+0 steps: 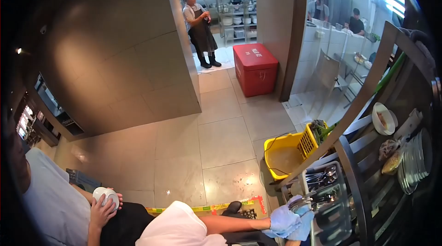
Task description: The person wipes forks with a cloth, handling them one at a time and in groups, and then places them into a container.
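Blue cloth [287, 222] in right hand [281, 220]

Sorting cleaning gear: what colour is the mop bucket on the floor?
Yellow; the mop bucket shows clearly in the head view.

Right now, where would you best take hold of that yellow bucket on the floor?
Take the yellow bucket by its bare rim on the side away from the slotted wringer, with your grip coming from above. It stands upright with its mouth open, and the wringer fills the opposite edge.
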`<state>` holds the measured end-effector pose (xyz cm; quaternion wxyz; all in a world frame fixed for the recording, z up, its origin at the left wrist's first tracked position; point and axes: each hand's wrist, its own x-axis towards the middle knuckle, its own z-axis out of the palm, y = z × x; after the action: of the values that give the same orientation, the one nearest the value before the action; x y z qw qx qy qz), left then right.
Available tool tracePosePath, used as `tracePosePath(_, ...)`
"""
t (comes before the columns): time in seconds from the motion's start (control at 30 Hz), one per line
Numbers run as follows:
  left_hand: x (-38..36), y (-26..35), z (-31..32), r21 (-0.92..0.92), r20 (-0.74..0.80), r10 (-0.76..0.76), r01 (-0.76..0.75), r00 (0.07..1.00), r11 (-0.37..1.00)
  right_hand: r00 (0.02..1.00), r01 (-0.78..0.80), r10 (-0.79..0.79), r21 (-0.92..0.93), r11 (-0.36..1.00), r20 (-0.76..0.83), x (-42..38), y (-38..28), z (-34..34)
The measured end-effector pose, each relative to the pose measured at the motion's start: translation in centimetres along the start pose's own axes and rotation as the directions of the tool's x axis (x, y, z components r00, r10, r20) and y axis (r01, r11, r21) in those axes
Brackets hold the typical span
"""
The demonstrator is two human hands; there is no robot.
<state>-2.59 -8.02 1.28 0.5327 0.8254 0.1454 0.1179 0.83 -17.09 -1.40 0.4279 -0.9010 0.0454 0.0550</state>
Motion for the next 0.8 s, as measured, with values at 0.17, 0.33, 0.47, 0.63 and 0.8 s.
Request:
tracePosePath(0.17, 0.8, -3.7, 1.2, -0.470, 0.062, 0.083, -0.044, 0.995, 0.881, 0.880, 0.458, -0.466, -0.408, 0.789, 0.087, 2.1, -2.9, -2.0)
tracePosePath(0.33, 1.6, -6.6, 1.8, -0.214, 0.390, 0.035, 0.054, 0.920, 0.975, 0.955, 0.146, -0.024, 0.400, 0.905, -0.294, 6.3, -0.6, -0.1)
tracePosePath(0.47, 2.6, -5.4, 1.5, -0.031, 0.149, -0.054, 0.060, 0.987, 0.998, 0.909, 0.120, -0.309, -0.536, 0.836, -0.280, 4.9, -0.9, 2.5)
tracePosePath(0.63, 3.3, -3.2, -0.5, 0.180, 0.027, -0.285, 0.276, 0.958, 0.944, 0.984, 0.173, -0.163, 0.141, 0.975, -0.078, 4.8, 1.7, 5.4)
tracePosePath(0.8, 4.7, -8.0, 0.6, 0.527, 0.507, 0.038, -0.345, 0.861, 0.776, 0.994, -0.037, 0.051, -0.145, 0.989, 0.094, 3.5, -2.1, 3.8)
